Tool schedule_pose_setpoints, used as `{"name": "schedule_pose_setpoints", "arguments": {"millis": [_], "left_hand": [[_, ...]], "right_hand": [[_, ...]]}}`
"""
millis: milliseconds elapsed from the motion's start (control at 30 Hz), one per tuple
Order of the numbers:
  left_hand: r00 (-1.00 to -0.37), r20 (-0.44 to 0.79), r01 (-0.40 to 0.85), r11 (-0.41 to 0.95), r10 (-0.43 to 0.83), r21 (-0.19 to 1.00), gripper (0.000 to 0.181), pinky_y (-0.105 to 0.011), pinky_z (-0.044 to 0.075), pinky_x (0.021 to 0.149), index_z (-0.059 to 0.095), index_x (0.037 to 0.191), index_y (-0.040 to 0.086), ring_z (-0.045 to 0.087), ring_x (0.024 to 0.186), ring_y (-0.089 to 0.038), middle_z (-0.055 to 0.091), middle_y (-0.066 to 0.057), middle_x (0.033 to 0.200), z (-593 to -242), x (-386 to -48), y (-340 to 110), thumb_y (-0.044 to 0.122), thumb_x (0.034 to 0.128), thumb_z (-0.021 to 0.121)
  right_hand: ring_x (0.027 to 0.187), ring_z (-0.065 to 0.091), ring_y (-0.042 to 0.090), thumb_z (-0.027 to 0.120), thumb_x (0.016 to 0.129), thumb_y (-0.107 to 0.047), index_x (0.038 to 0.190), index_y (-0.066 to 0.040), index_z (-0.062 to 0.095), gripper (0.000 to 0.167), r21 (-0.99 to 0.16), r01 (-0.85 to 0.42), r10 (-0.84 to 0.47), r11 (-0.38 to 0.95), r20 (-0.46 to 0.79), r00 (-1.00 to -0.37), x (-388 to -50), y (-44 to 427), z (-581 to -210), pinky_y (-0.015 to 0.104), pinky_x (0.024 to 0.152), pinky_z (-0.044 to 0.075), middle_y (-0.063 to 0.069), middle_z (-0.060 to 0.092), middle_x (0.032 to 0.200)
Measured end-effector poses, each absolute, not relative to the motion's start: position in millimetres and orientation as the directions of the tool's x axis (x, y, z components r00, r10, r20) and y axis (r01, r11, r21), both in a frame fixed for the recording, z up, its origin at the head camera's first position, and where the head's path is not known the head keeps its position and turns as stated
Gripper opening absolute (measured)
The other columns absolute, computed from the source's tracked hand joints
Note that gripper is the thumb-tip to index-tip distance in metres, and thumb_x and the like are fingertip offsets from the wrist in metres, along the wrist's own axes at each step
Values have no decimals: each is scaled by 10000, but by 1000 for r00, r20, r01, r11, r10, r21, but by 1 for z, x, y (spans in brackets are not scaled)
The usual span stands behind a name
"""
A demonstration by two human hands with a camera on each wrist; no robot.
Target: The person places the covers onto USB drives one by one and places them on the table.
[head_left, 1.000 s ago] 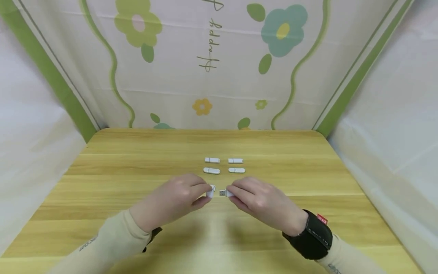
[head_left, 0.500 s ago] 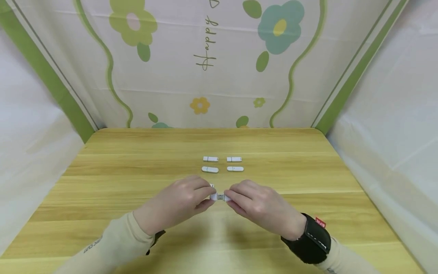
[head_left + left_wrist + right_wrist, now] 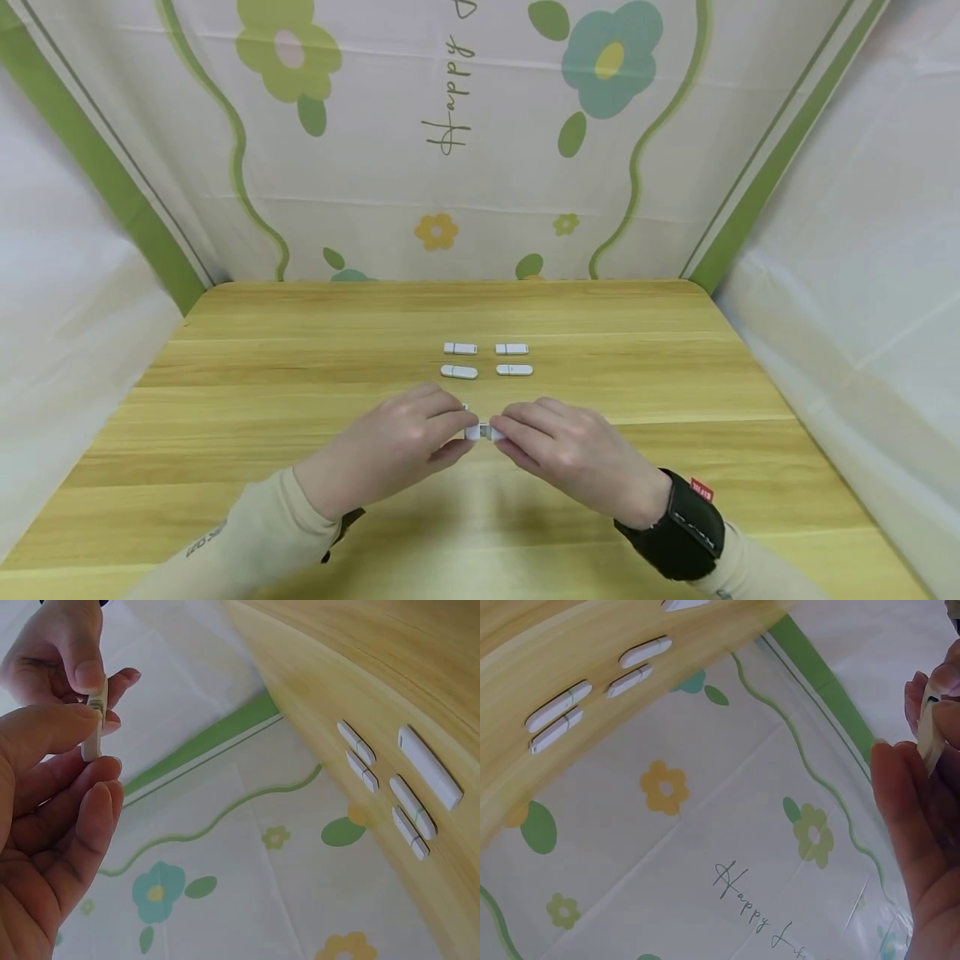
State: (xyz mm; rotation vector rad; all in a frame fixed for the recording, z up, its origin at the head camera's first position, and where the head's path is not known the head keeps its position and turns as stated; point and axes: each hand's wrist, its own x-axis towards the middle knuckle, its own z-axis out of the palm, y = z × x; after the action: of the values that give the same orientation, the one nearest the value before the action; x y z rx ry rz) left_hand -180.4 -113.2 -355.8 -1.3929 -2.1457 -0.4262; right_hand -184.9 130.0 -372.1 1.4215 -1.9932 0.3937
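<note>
In the head view, my left hand pinches a small white cap between thumb and fingers. My right hand pinches the white body of a USB flash drive. A short stretch of its metal plug shows between the two, in line with the cap; the plug's tip seems to be inside it. Seen from the left wrist, the cap and drive meet between both sets of fingertips. Fingers hide most of the drive in the right wrist view, where its white body sticks out beside the thumb.
Several capped white USB drives lie in two rows on the wooden table, one of them a rounded drive. Another white piece lies nearer, mostly behind my left hand in the head view. A flowered curtain hangs behind.
The hands have come together: the cap has moved right and the plug has gone into its mouth, with less metal showing now. The drives on the table have stayed put.
</note>
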Motion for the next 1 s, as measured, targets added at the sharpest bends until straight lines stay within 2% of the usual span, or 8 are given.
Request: {"name": "schedule_pose_setpoints", "arguments": {"millis": [167, 433, 733, 1000], "left_hand": [[-328, 583, 910, 413, 743, -14, 282, -170, 516, 723, 718, 958, 17, 611, 811, -148, 655, -16, 889, -358, -180, -112, 31, 716, 862], [-360, 590, 898, 439, 723, 10, 283, -171, 520, 722, 722, 969, 16, 615, 839, -149, 657, -20, 907, -363, -180, -110, 40, 727, 866], [-340, 629, 894, 448, 699, -14, 266, -147, 501, 707, 711, 925, 15, 602, 807, -137, 650, -17, 895, -365, -180, -107, 57, 721, 877], [-313, 609, 896, 439, 729, -65, 243, -152, 506, 719, 708, 904, 12, 612, 810, -152, 629, -21, 866, -366, -181, -102, 65, 732, 872]], "right_hand": [[823, 626, 130, 546, 1031, -193, 1061, -16, 704, 239, 89, -920, -734, 382, 634, -244, -184, 129, -373, 191, 724, 543, 27, 665, 977], [828, 632, 130, 536, 1034, -203, 1061, -14, 705, 255, 79, -914, -720, 397, 645, -257, -184, 127, -376, 198, 731, 546, 27, 667, 962], [813, 628, 128, 520, 1040, -203, 1050, -10, 705, 267, 85, -909, -716, 408, 647, -261, -184, 125, -377, 199, 726, 546, 28, 663, 940], [811, 621, 127, 510, 1043, -187, 1061, -8, 700, 261, 100, -905, -726, 413, 637, -261, -183, 127, -381, 190, 725, 540, 18, 650, 935]]}}
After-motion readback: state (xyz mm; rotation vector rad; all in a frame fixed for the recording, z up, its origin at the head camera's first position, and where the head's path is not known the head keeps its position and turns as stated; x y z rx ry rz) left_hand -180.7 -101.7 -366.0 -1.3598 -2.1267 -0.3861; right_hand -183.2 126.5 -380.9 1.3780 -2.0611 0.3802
